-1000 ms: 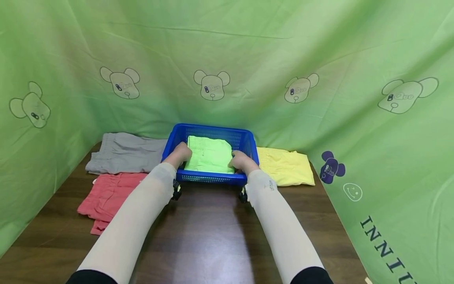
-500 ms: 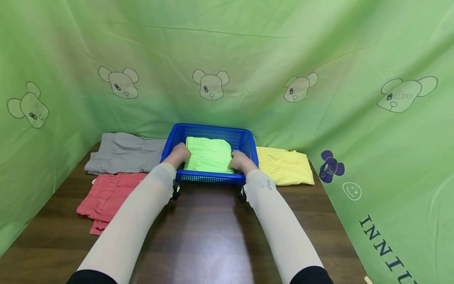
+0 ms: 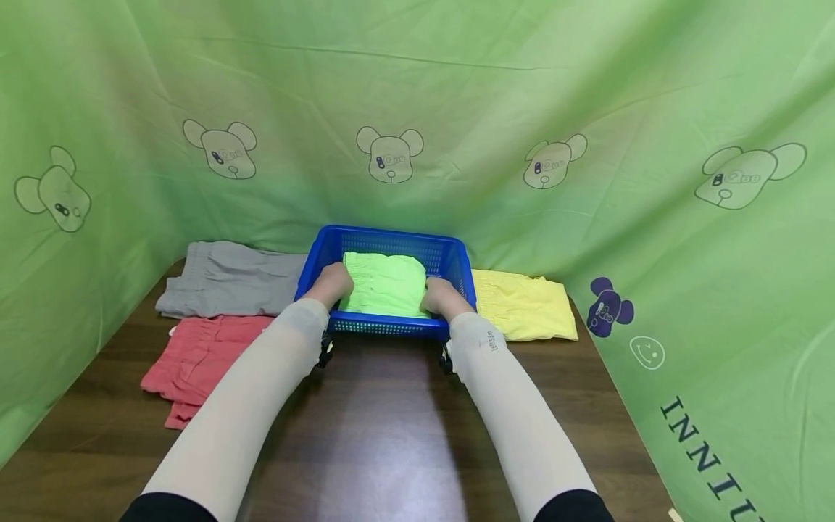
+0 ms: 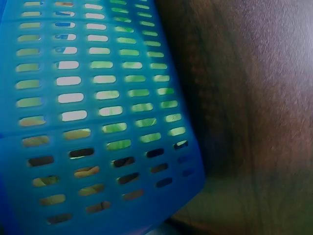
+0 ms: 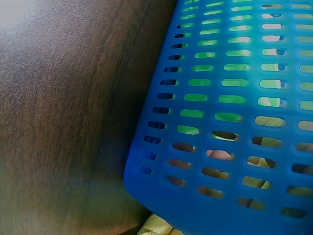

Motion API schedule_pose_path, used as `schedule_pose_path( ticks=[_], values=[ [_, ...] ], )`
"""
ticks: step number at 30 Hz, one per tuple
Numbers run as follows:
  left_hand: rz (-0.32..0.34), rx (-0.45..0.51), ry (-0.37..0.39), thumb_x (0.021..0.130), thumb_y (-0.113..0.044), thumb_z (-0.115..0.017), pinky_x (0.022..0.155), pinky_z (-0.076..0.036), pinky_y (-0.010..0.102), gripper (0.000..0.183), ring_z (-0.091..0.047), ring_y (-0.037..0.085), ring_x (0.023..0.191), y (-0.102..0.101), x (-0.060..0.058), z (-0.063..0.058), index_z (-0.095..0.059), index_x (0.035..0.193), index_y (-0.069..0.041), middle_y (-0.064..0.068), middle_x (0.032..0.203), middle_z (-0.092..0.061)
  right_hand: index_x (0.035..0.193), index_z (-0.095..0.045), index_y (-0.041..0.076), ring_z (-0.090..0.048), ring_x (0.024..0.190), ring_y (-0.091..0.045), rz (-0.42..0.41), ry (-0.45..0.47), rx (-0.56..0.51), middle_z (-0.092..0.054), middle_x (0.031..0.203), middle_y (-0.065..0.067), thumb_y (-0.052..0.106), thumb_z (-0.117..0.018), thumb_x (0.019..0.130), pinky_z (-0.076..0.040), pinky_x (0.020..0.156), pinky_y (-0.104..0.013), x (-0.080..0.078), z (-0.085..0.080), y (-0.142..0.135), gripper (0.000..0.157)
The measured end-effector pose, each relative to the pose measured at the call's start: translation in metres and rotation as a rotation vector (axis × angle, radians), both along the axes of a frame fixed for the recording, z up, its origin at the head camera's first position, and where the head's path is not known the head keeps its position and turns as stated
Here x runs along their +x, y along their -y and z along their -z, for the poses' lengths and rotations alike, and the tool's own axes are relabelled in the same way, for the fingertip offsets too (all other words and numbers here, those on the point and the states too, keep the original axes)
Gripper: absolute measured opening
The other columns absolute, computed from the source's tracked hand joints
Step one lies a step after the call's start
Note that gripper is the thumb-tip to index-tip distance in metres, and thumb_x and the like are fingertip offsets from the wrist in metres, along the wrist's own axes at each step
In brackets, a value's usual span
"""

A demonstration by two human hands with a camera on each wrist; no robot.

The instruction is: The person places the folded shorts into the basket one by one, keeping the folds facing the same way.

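Folded neon-green pants (image 3: 385, 283) with a gathered waistband lie inside a blue plastic basket (image 3: 388, 328), seen in the head view. My left hand (image 3: 333, 281) reaches over the basket's front left and grips the pants by their left edge. On the opposite side, my right hand (image 3: 443, 296) holds their right edge, its fingertips tucked down beside the cloth. Both wrist views look at the basket's slotted front wall (image 4: 98, 93), with green cloth (image 5: 232, 99) showing through the slots. Most of the fingers are hidden by the wall and the cloth.
Folded grey pants (image 3: 241, 279) lie left of the basket, with folded red pants (image 3: 198, 355) in front of them. Folded yellow pants (image 3: 525, 304) lie to its right. Everything rests on a dark wooden table (image 3: 378, 420), with a green curtain (image 3: 457, 87) behind and at the sides.
The green pants have sunk slightly lower into the basket between my hands. Both hands stay at the same edges, and the basket stays in place.
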State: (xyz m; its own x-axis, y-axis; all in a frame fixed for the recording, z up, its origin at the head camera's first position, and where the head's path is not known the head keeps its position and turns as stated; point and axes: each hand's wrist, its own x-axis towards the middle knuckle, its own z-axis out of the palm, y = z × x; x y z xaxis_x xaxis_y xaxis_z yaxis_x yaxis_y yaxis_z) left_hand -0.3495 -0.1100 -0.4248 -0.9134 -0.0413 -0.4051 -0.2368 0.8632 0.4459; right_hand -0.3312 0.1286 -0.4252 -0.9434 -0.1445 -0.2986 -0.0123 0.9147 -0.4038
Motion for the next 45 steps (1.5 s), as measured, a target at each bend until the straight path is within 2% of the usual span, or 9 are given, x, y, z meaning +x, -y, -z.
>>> schedule_pose_path(
  ticks=[5,8,14,24,30,34,39,42,45],
  values=[
    [0.095,-0.112,0.052,0.09,0.008,-0.063,0.053,-0.037,0.025,0.022,-0.038,0.017,0.064,-0.001,0.001,-0.01,-0.061,0.111,0.004,0.015,0.1,-0.05,0.124,-0.058,0.0,-0.053,0.098,-0.03,-0.043,-0.032,0.076,-0.058,0.115,-0.016,0.005,-0.065,0.089,-0.046,0.079,-0.035,0.002,-0.002,0.002,0.036],
    [0.147,-0.133,0.078,0.093,0.007,-0.059,0.053,-0.032,0.024,0.008,-0.03,0.014,0.06,-0.001,0.0,-0.012,-0.059,0.096,-0.001,0.011,0.089,-0.044,0.106,-0.058,0.002,-0.053,0.09,-0.029,-0.072,-0.04,0.13,-0.056,0.102,-0.015,0.003,-0.063,0.089,-0.043,0.071,-0.033,0.003,-0.004,0.004,0.019],
    [0.154,-0.081,0.093,0.092,0.007,-0.05,0.051,-0.025,0.028,0.036,-0.017,0.013,0.055,-0.001,0.006,-0.013,-0.039,0.066,-0.015,0.0,0.068,-0.025,0.103,-0.057,0.003,-0.054,0.089,-0.029,-0.086,-0.027,0.197,-0.056,0.103,-0.015,0.004,-0.06,0.091,-0.043,0.069,-0.033,0.004,-0.006,0.007,0.012],
    [0.148,-0.025,0.063,0.093,0.004,-0.039,0.051,-0.019,0.029,0.037,-0.013,0.013,0.056,0.0,0.015,-0.02,-0.029,0.066,-0.018,-0.002,0.065,-0.018,0.1,-0.058,0.007,-0.053,0.095,-0.028,-0.082,-0.078,0.233,-0.058,0.11,-0.013,0.004,-0.054,0.095,-0.047,0.078,-0.036,0.008,-0.012,0.005,0.007],
    [0.089,0.051,0.056,0.097,-0.002,-0.041,0.054,-0.044,0.034,0.02,-0.033,0.019,0.061,0.008,0.018,-0.023,-0.039,0.079,-0.011,0.008,0.081,-0.036,0.088,-0.054,0.01,-0.051,0.09,-0.027,-0.107,-0.138,0.187,-0.057,0.097,-0.01,0.004,-0.056,0.093,-0.042,0.075,-0.038,0.012,-0.016,0.002,0.009],
    [0.074,0.088,0.036,0.1,-0.009,-0.039,0.059,-0.044,0.036,0.011,-0.034,0.019,0.061,0.011,0.018,-0.024,-0.044,0.09,-0.007,0.012,0.09,-0.041,0.083,-0.049,0.011,-0.047,0.083,-0.026,-0.134,-0.176,0.169,-0.048,0.085,-0.006,0.004,-0.057,0.093,-0.039,0.071,-0.036,0.016,-0.017,0.0,0.014],
    [0.081,0.077,0.01,0.1,-0.011,-0.042,0.059,-0.042,0.036,0.01,-0.031,0.016,0.055,0.01,0.019,-0.024,-0.044,0.091,-0.007,0.009,0.083,-0.038,0.098,-0.059,0.007,-0.053,0.086,-0.026,-0.142,-0.199,0.146,-0.055,0.091,-0.007,0.007,-0.059,0.095,-0.045,0.075,-0.037,0.02,-0.019,-0.001,0.004],
    [0.086,0.059,-0.015,0.1,-0.012,-0.044,0.058,-0.046,0.036,0.01,-0.038,0.018,0.056,0.009,0.022,-0.026,-0.045,0.092,-0.007,0.009,0.081,-0.039,0.122,-0.064,0.007,-0.061,0.105,-0.026,-0.142,-0.208,0.153,-0.067,0.117,-0.009,0.013,-0.062,0.098,-0.052,0.092,-0.041,0.024,-0.021,-0.002,0.026],
    [0.108,0.029,-0.053,0.1,-0.015,-0.046,0.06,-0.05,0.037,0.016,-0.048,0.021,0.064,0.01,0.027,-0.028,-0.052,0.103,-0.001,0.013,0.089,-0.047,0.14,-0.059,0.01,-0.06,0.125,-0.027,-0.15,-0.217,0.158,-0.063,0.139,-0.009,0.02,-0.063,0.1,-0.049,0.105,-0.046,0.027,-0.023,-0.001,0.041]
  ],
)
